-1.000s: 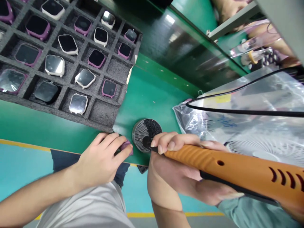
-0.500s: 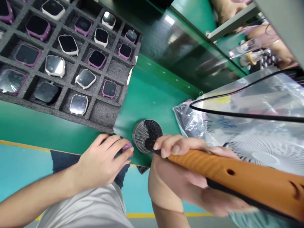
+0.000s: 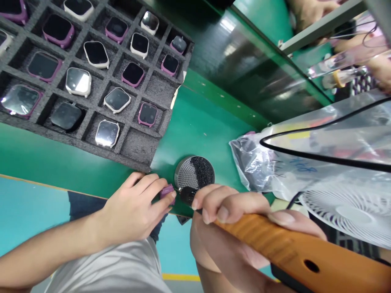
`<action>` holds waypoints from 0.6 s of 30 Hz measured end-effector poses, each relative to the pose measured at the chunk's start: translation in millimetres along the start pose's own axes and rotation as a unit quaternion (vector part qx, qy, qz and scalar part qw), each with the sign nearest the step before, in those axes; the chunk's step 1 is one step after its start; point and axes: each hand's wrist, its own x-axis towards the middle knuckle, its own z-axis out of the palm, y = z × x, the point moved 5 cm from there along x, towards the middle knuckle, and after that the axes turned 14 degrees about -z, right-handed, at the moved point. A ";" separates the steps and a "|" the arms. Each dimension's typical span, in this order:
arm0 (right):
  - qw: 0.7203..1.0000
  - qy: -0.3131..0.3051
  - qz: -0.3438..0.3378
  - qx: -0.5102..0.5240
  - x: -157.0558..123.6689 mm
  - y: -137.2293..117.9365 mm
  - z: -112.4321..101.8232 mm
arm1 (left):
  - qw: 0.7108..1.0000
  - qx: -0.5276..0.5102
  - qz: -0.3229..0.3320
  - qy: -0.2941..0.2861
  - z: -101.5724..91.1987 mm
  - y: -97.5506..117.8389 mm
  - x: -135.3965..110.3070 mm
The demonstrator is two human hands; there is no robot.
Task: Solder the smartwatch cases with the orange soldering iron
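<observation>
My left hand (image 3: 134,209) is closed on a small purple watch case (image 3: 167,194) near the bench's front edge; the fingers hide much of the case. In my right hand (image 3: 226,205) is an orange electric screwdriver (image 3: 275,244), its fingers wrapped around the grip. The driver's black nose points left, and its tip is close to the case's right side. Whether the tip touches the case I cannot tell. Just behind the tip stands a round dish (image 3: 187,176) with a dimpled grey surface and a patch of tiny dark pieces, probably screws.
A grey foam tray (image 3: 139,147) with several purple, white and dark watches fills the upper left. To the right lie a clear plastic bag (image 3: 253,162), a black cable (image 3: 305,154) and a white fan (image 3: 345,211). Another person's hands (image 3: 311,14) show behind the glass panel.
The screwdriver's nose has moved left and slightly down, from over the dish to beside the purple watch case. My left hand keeps its hold. The whole view has shifted slightly.
</observation>
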 end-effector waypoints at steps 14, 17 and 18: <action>0.999 0.003 -0.029 -0.015 7.1 0.5 23.0 | 1.000 -0.004 -0.007 0.002 0.0 -0.3 2.2; 1.000 0.008 -0.022 -0.002 5.6 2.4 20.7 | 1.000 -0.002 -0.008 0.002 0.4 -0.6 1.5; 1.000 -0.008 -0.005 -0.009 4.3 4.3 20.8 | 1.000 -0.001 -0.008 0.001 0.6 -0.8 1.1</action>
